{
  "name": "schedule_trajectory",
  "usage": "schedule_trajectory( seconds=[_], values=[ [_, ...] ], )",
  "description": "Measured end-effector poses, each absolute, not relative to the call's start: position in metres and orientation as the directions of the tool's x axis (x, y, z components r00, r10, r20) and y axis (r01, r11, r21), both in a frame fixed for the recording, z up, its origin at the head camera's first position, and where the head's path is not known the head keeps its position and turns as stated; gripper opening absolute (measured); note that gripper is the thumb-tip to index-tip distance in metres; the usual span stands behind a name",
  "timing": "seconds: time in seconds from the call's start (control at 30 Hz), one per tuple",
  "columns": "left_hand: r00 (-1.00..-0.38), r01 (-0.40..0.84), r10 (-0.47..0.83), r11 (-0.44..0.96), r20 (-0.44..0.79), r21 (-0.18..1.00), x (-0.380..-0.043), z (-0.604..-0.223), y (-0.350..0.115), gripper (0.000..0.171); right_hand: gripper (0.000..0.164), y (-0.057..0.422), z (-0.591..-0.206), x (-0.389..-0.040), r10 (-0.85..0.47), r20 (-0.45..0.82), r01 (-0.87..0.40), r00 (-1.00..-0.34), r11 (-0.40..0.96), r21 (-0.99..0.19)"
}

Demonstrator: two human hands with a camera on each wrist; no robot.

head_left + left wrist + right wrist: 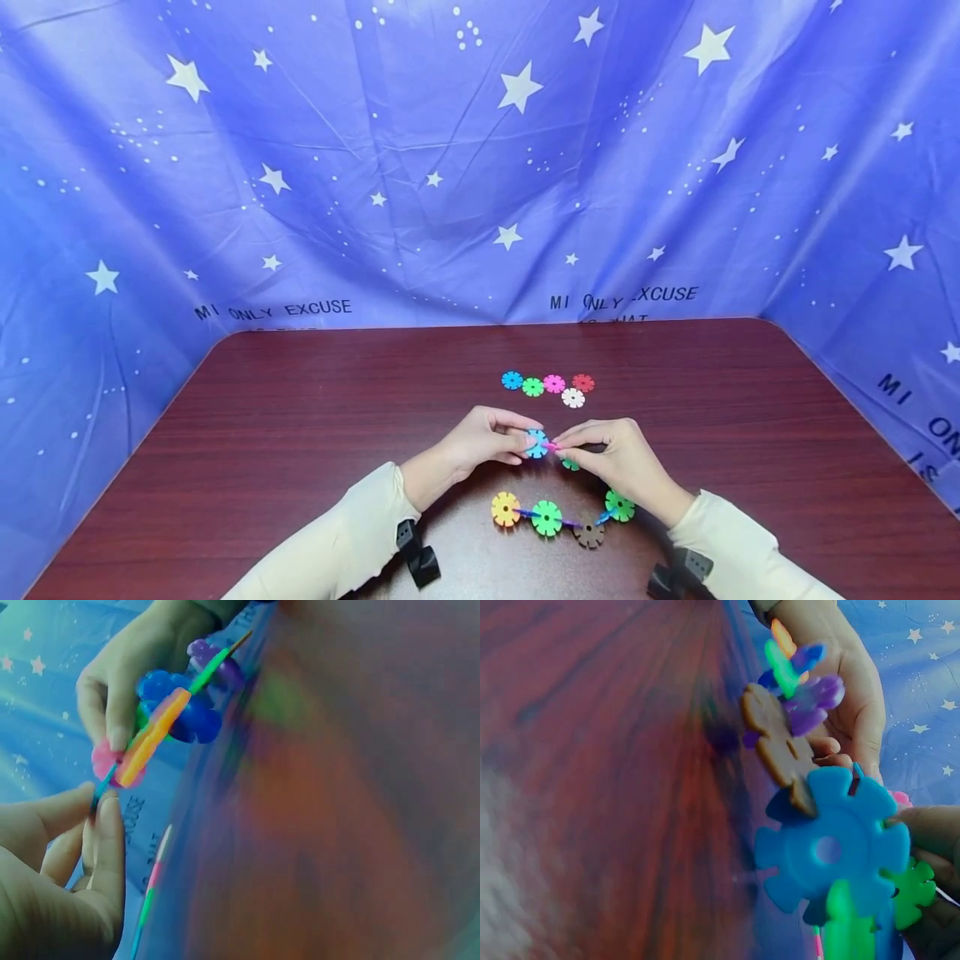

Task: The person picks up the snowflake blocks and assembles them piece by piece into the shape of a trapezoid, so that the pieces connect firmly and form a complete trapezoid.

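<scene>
My left hand [487, 437] pinches a light blue notched disc [537, 444] between thumb and fingers. Just right of it, my right hand [618, 454] pinches a pink notched disc [552, 447], turned edge-on, whose rim meets the blue one. From under the right hand a curved chain of joined discs runs toward me: a green disc [571, 464], another green disc [619, 505], a brown disc [588, 533], a green disc [547, 518] and a yellow-orange disc [506, 509], with edge-on blue and purple discs linking them. The right fingers hide part of the chain.
Beyond the hands lie loose notched discs: a blue one [512, 381], a green one [533, 387], a pink one [554, 383], a white one [573, 398] and a red one [583, 382]. A starry blue curtain [420, 125] hangs behind the dark red table [300, 400].
</scene>
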State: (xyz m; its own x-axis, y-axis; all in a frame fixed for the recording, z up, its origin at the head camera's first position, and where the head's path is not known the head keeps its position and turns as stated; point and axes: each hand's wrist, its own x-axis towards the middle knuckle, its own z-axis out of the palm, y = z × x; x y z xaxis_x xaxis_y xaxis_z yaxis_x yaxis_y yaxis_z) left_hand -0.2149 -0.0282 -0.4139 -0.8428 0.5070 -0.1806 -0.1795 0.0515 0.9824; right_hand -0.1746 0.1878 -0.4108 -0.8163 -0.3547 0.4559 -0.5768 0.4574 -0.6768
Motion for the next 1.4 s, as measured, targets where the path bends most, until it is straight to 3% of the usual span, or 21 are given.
schedule_trajectory(
  seconds=[0.3,0.73,1.07,1.4],
  values=[
    [-0.903,-0.172,0.393,0.039,-0.174,0.984,-0.256,-0.415,-0.040,0.032,0.012,0.189,-0.411,-0.175,-0.347,0.399,-0.528,-0.849,0.517,-0.674],
    [-0.963,-0.072,0.243,0.193,-0.119,0.979,-0.298,-0.418,-0.038,0.032,0.008,0.187,-0.411,-0.175,-0.369,0.382,-0.529,-0.847,0.533,-0.660],
    [-0.940,0.114,0.338,0.424,-0.040,0.899,-0.312,-0.416,-0.032,0.035,0.010,0.185,-0.411,-0.177,-0.379,0.358,-0.517,-0.853,0.529,-0.673],
    [-0.939,0.225,0.343,0.579,0.017,0.784,-0.316,-0.419,-0.029,0.024,0.009,0.185,-0.410,-0.178,-0.410,0.345,-0.526,-0.844,0.509,-0.682]
  ],
)
